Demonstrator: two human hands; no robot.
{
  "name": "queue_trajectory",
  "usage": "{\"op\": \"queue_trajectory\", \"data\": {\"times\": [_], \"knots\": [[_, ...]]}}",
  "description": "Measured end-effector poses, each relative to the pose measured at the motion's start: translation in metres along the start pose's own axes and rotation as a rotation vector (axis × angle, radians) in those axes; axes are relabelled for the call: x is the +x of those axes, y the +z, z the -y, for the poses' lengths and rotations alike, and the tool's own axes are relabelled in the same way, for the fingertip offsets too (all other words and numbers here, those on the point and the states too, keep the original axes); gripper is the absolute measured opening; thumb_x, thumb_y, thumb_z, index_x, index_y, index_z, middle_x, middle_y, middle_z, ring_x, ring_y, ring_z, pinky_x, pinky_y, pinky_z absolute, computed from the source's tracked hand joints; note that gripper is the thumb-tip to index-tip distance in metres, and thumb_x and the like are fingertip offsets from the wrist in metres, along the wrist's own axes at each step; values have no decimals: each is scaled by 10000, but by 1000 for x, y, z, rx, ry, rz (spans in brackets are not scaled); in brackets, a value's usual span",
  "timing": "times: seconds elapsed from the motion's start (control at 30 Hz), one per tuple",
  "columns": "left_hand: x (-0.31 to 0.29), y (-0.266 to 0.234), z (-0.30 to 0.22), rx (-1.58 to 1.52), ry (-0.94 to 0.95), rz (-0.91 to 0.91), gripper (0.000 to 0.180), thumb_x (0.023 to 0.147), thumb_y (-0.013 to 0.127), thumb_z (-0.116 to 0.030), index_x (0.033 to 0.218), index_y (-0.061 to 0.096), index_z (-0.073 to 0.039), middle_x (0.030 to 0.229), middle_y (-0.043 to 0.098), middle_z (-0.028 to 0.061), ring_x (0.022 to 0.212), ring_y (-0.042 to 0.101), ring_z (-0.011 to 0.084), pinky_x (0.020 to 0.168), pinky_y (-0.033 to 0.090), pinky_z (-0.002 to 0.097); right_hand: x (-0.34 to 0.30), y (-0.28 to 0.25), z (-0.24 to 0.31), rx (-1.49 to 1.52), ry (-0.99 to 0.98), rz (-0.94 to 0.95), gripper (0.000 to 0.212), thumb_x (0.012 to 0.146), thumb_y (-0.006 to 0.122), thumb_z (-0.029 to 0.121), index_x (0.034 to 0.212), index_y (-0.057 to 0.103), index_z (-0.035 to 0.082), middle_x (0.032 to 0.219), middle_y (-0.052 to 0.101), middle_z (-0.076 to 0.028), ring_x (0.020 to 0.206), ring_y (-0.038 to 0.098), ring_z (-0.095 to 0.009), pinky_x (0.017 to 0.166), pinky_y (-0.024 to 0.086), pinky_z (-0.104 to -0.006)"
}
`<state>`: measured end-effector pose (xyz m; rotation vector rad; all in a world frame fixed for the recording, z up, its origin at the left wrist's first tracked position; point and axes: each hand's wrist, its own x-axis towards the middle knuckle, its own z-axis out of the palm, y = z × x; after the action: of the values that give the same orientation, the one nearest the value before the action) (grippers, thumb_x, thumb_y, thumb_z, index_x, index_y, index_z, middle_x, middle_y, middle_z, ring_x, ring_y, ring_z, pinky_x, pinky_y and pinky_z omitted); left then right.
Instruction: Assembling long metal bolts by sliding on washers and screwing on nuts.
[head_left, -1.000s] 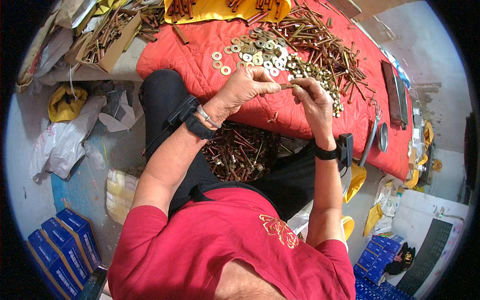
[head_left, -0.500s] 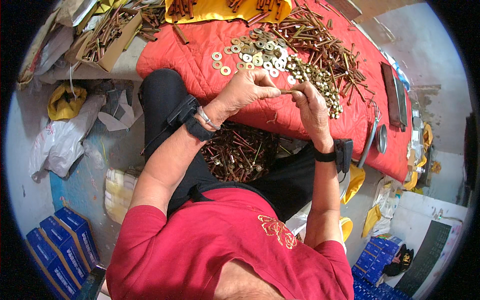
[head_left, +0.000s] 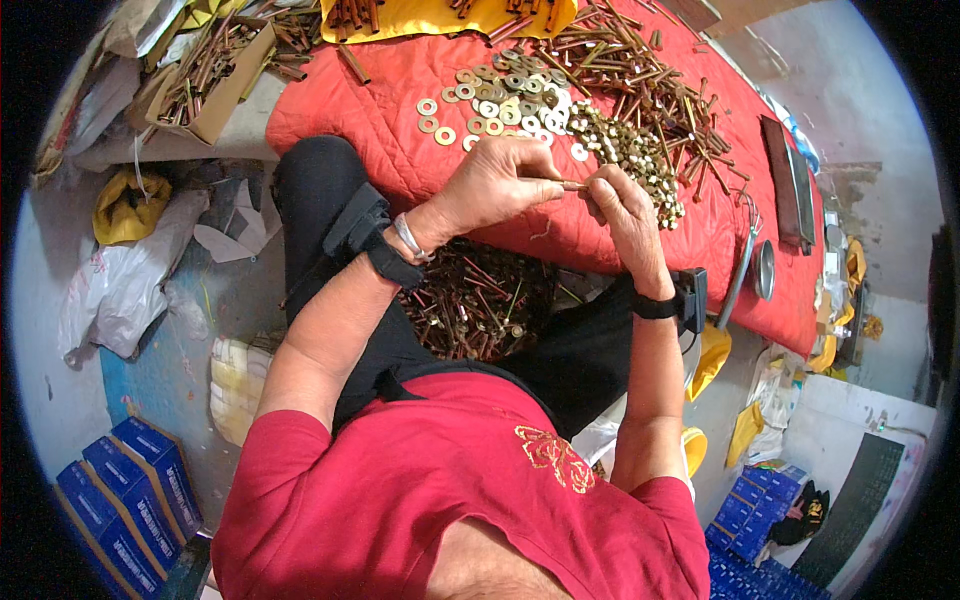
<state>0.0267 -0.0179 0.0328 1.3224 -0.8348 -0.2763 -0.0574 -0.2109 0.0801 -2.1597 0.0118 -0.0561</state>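
Note:
Above the edge of a red quilted cloth (head_left: 380, 110), my two hands meet on a thin brass-coloured bolt (head_left: 572, 185). The thumb and fingers of my left hand (head_left: 500, 182) pinch one end of it. My right hand (head_left: 622, 205) has its fingertips closed round the other end, so both tips of the bolt are hidden. Flat metal washers (head_left: 510, 95) lie spread just beyond my hands. To their right is a heap of small nuts (head_left: 635, 155). Farther back sits a pile of long copper-coloured bolts (head_left: 640, 75).
Between my legs is a heap of assembled bolts (head_left: 470, 305). A yellow cloth (head_left: 420, 22) at the back carries copper-coloured tubes; a cardboard box (head_left: 222, 98) of them stands far left. A metal ladle (head_left: 764, 270) and dark bar (head_left: 788, 190) lie right. Blue boxes (head_left: 135, 490) are stacked lower left.
My right fingers have shifted slightly on the bolt, and a bit more of it shows between my hands. The piles look the same, with the whole view moved slightly.

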Motion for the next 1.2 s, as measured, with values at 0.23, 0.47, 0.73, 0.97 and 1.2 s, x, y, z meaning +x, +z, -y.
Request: {"op": "queue_trajectory", "data": {"times": [0.23, 0.47, 0.73, 0.97, 1.2], "knots": [[1, 0, -5, 168, 45, -58, 62, 793, 712, -56, 833, 667, -44, 719, 552, -2, 686, 518, 61, 581, 420, 246, 6, 3, 4, 425, 196, -10, 253, 967, 521, 283, 844, 562, 65, 657, 457, 45, 558, 377, -41, 497, 309, -199], [6, -12, -12, 656, 319, -186, 138, 765, 739, -152, 883, 694, -97, 701, 564, 65, 589, 569, 225, 524, 450, 320, 30, 11, -2, 643, 200, 50, 179, 939, 577, 205, 838, 558, 59, 692, 497, 29, 584, 434, -53, 521, 362, -204], [8, -28, -13, 146, -344, 25, 78, 835, 678, -91, 807, 678, -19, 634, 539, -46, 642, 515, 56, 572, 410, 227, 22, 22, -16, 352, -58, 5, 71, 863, 651, 47, 868, 581, 33, 815, 581, 2, 751, 545, -87, 685, 459, -235], [12, -27, -17, -152, -704, 95, 231, 859, 670, -286, 723, 634, -103, 623, 486, -99, 534, 382, 1, 479, 263, 187, 28, 11, -19, 56, -474, -45, 197, 710, 676, -54, 870, 601, 34, 855, 589, -70, 804, 594, -210, 704, 478, -305], [7, -18, -1, -365, -706, -89, 162, 839, 705, -249, 803, 653, -101, 640, 543, -77, 526, 430, -4, 444, 265, 161, 27, 20, -23, 216, -378, -173, 294, 703, 663, -103, 951, 585, 34, 898, 594, -67, 842, 598, -198, 770, 479, -303]]}}
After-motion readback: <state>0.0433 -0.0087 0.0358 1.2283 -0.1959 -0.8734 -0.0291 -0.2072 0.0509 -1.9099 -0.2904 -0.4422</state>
